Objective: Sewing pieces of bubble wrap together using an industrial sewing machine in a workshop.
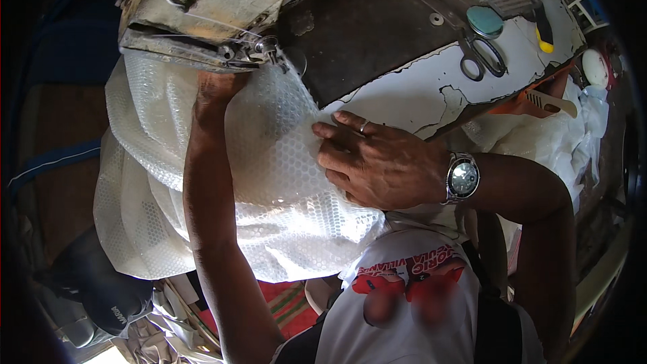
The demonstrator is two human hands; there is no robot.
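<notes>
A worn, cream sewing machine [216, 0] reaches in from the upper left, with white thread along its head. A large sheet of bubble wrap [280, 155] runs under the needle area and drapes in folds toward my lap. My left hand [219, 86] is at the wrap just beneath the machine head, which hides its fingers. Lying on the wrap's right edge, by the table's rim, my right hand [381, 162] has its fingers apart and slightly bent. It wears a ring and a silver wristwatch [464, 176].
Black-handled scissors [480, 57], a teal round lid [485, 21], a small metal disc [437, 19] and a yellow-and-black handle [544, 37] lie on the chipped white tabletop [404, 91]. An orange container [536, 98] and crumpled clear plastic [566, 141] are at the right.
</notes>
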